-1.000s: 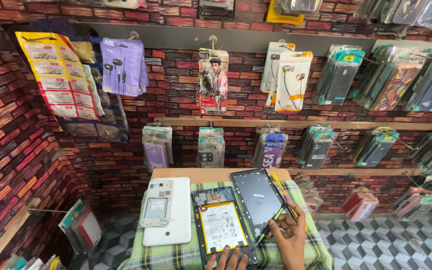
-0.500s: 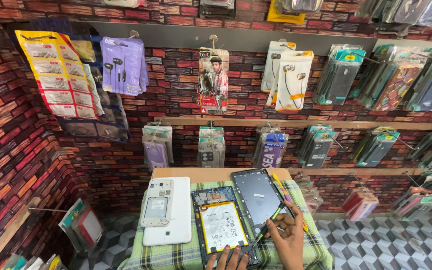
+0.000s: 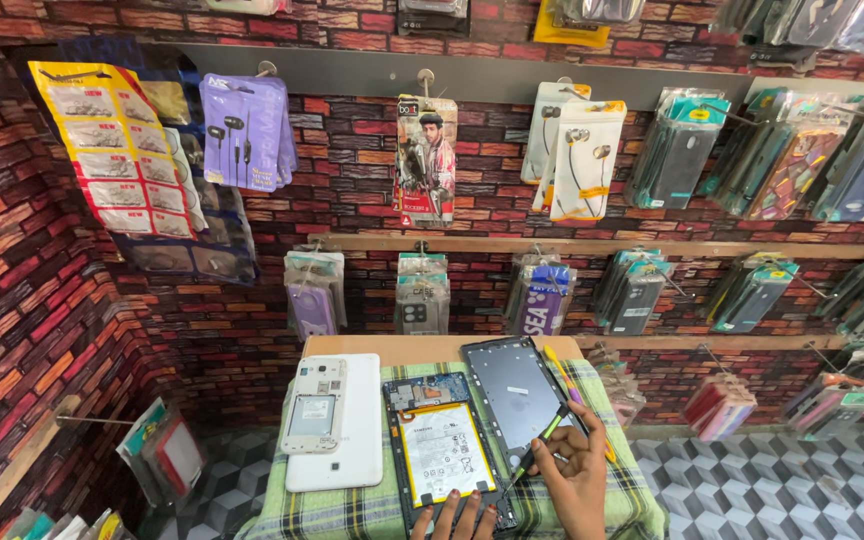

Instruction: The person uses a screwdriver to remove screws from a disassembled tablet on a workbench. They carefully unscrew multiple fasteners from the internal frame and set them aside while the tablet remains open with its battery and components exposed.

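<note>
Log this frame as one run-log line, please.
right hand: holds thin tool, tip at opened tablet | left hand: fingers on tablet's lower edge | screen panel: beside it

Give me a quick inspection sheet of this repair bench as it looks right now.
Surface: small table under a green checked cloth.
Job's things: opened tablet, its white battery showing; detached dark screen panel at its right, partly overlapping it.
Clutter: white tablet back cover with a small open white phone on it; yellow tool beside the panel.
Hands: right hand holds a thin green-and-black tool at the tablet's right edge; left hand rests its fingertips on the bottom edge.
Cables: nothing seen loose; only packaged earphones on hooks.
Surroundings: brick-pattern wall, hanging phone cases, chequered floor.
</note>
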